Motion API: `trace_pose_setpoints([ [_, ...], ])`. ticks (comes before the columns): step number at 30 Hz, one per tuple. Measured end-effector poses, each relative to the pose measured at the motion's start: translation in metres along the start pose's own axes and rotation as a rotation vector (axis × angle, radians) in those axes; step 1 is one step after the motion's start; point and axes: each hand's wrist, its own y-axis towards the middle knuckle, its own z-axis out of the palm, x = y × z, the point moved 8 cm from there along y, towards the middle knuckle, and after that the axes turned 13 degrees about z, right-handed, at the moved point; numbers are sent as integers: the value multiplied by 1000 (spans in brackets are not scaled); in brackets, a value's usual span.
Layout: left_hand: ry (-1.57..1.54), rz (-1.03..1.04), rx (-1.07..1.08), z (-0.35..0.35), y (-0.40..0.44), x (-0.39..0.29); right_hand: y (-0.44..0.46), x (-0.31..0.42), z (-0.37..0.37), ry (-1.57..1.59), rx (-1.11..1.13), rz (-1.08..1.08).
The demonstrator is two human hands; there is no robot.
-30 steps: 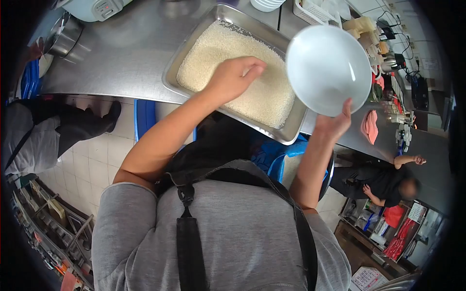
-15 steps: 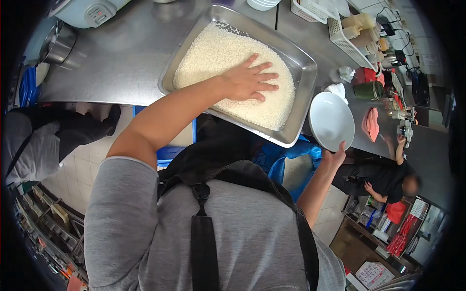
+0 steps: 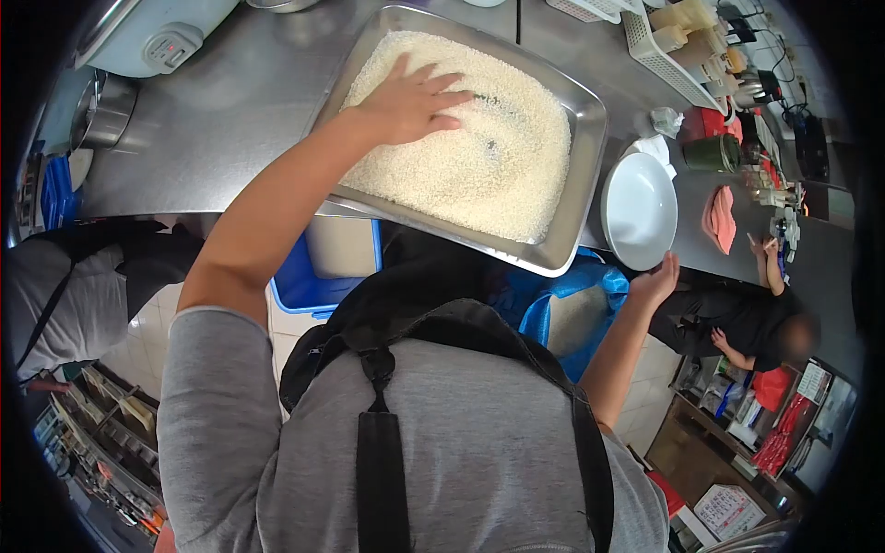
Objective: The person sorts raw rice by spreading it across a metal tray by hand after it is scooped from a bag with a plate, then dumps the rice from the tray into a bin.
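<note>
My left hand (image 3: 410, 106) lies with fingers spread on uncooked white rice (image 3: 461, 175). The rice fills most of a rectangular metal tray (image 3: 590, 138), and a few thin patches show in it near the fingertips. At the tray's right side is a white bowl (image 3: 639, 210), its inside showing no contents. My right hand (image 3: 656, 279) grips the bowl by its near rim, with the fingers partly hidden.
Below the counter edge, a blue bag (image 3: 604, 281) holds more rice, and a blue bin (image 3: 304, 290) stands left of it. A rice cooker (image 3: 166, 41) is at the back left. A pink cloth (image 3: 719, 221) lies right of the bowl. Two other people are nearby.
My left hand has swept left and back across the rice, spreading it toward the tray's far side and leaving thin spots. The bowl stays in my right hand, slightly farther right in view.
</note>
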Motion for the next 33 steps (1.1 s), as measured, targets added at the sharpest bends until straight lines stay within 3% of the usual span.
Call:
trace_pose_setpoints([
  [2,-24,-28,-64,3,-21,-3,-83,45,46,-424,-175,-485],
  [3,-34,-41,-99,4,-29,-5,-118,55,69,-523,-146,-671],
  [5,-52,-36,-158,5,-43,-14,-168,46,110,-791,139,-935],
  [6,-62,-34,-188,5,-49,-17,-168,20,119,-769,334,-551],
  [7,-71,-27,-218,6,-54,-19,-185,11,141,-789,522,-621],
  [8,-81,-20,-248,6,-59,-20,-203,10,154,-885,475,-756],
  [12,-91,-38,-298,2,-67,-21,-205,-23,156,-582,416,-390],
  [16,-62,-68,-298,3,-77,-9,-207,-30,174,-575,510,-357],
  [17,-51,-77,-300,2,-85,0,-204,-42,178,-526,581,-254],
  [20,-43,-123,-260,2,-107,17,-209,-36,200,-669,763,-383],
  [23,-50,-167,-248,2,-112,24,-213,-38,206,-997,1055,-843],
  [26,-43,-228,-321,10,-112,28,-219,-42,204,-1059,1232,-882],
  [29,-56,-288,-372,13,-101,21,-198,-53,212,-1274,1313,-1133],
  [33,-106,-349,-369,14,-77,5,-189,-54,221,-1281,1246,-1138],
])
